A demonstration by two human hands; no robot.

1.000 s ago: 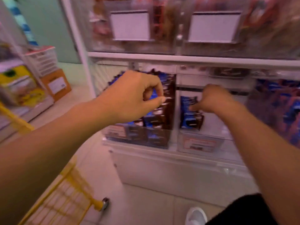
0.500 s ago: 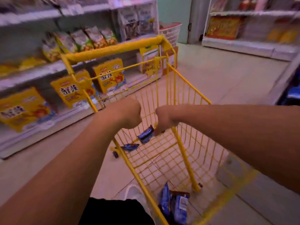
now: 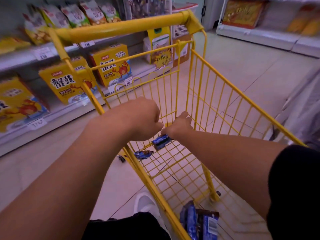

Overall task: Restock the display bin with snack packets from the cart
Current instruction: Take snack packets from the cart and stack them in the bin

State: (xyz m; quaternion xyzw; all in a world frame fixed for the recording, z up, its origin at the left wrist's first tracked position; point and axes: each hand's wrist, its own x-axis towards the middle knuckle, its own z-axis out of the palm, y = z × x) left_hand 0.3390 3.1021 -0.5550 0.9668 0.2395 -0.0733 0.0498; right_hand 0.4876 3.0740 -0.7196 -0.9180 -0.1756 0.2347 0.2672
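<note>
Cart (image 3: 204, 94) wire, painted yellow, fills the middle of the view, and every place below is given relative to it. Both hands are reached down into its basket. The right hand (image 3: 180, 126) is curled, and a blue snack packet (image 3: 161, 142) is seen directly beneath it, seemingly pinched at its upper edge, though the fingertips are hidden by the back of the hand. The left hand (image 3: 142, 118) is held as a loose fist just beside the right one, over the cart's left wall; whether anything is gripped in it cannot be told. A second blue packet (image 3: 142, 154) is seen lying low at the cart's left wall. More blue packets (image 3: 199, 220) are piled at the cart's near end. The thick yellow handle bar (image 3: 121, 28) is seen at the cart's far end. Yellow boxes printed with a crab (image 3: 112, 66) are ranged on a shelf (image 3: 22, 58) to the left of the cart. A white shoe (image 3: 147, 203) is planted on the floor (image 3: 242, 66) beside the cart's near left corner.
</note>
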